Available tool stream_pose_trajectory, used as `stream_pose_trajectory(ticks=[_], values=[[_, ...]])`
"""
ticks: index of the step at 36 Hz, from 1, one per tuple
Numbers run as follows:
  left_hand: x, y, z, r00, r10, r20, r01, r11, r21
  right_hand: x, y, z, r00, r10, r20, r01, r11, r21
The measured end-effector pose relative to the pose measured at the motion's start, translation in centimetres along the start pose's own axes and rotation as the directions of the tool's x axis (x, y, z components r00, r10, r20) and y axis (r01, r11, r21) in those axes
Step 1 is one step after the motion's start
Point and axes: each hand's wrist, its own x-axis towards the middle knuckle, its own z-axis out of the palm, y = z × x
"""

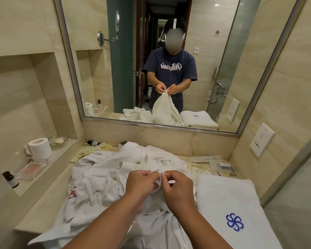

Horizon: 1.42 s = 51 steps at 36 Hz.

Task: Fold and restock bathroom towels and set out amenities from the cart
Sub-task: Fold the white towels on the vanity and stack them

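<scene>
you've got both hands, left and right, pinching one corner of a white towel over the crumpled pile on the counter, with one folded towel just right of it

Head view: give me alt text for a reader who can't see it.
The left hand and right hand pinch the edge of a white towel above a rumpled pile on the counter. A folded towel with a blue emblem lies to the right.
</scene>
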Motion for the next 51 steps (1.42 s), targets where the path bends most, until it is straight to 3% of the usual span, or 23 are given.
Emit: stream_pose_trajectory(ticks=[5,19,27,36,45,51], values=[[0.0,-0.2,0.4,1.0,0.019,-0.011,-0.019,1.0,-0.005,0.0,0.1,0.3,0.998,0.03,-0.058,-0.033,0.998,-0.054],[0.0,-0.4,0.6,0.993,0.094,-0.065,-0.089,0.993,0.075,0.7,-0.7,0.0,0.999,0.015,0.037,-0.01,0.991,-0.13],[0.3,-0.1,0.3,0.99,0.111,-0.089,-0.099,0.987,0.129,1.3,-0.7,-0.5,0.984,0.088,0.158,-0.078,0.995,-0.068],[1.2,0.1,-0.2,0.992,0.117,0.045,-0.124,0.967,0.222,1.7,0.0,-1.3,0.946,0.231,0.227,-0.258,0.961,0.097],[1.1,0.5,0.1,0.988,0.156,0.005,-0.149,0.933,0.327,2.1,0.4,-0.8,0.972,0.174,0.158,-0.172,0.985,-0.027],[1.4,0.6,0.6,0.965,0.263,-0.023,-0.226,0.867,0.444,2.1,0.4,-0.3,0.98,0.153,0.129,-0.146,0.987,-0.063]])
